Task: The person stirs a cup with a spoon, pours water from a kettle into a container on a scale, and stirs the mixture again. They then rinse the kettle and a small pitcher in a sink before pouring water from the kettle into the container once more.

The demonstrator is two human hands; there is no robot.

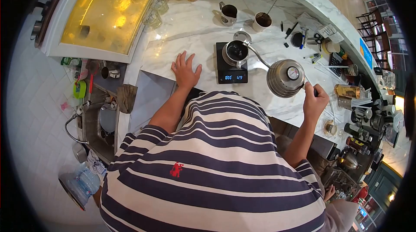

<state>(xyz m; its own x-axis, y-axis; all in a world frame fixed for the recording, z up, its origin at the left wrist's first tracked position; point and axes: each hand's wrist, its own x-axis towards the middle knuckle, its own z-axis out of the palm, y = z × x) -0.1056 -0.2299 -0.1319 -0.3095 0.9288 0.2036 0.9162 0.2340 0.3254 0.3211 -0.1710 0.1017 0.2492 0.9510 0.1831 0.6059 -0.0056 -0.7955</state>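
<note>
My right hand [315, 98] is closed around the handle of a steel gooseneck kettle [284, 80] with a round dial on its lid. The kettle's thin spout reaches left to the rim of a metal cup [238, 63] with dark contents. That cup stands on a black digital scale [221, 64], whose display is lit and appears to read 12.9. I cannot make out whether water leaves the spout. On the marble counter [199, 41], left of the scale, my left hand [185, 71] lies flat with fingers spread, holding nothing.
Behind the scale stand a metal pitcher [228, 14] and a cup with a long spoon [262, 22]. Pens, scissors [318, 38] and jars crowd the right side. A yellow-lit cabinet [108, 13] and a sink [96, 117] are at left. Another person's hand [329, 193] shows lower right.
</note>
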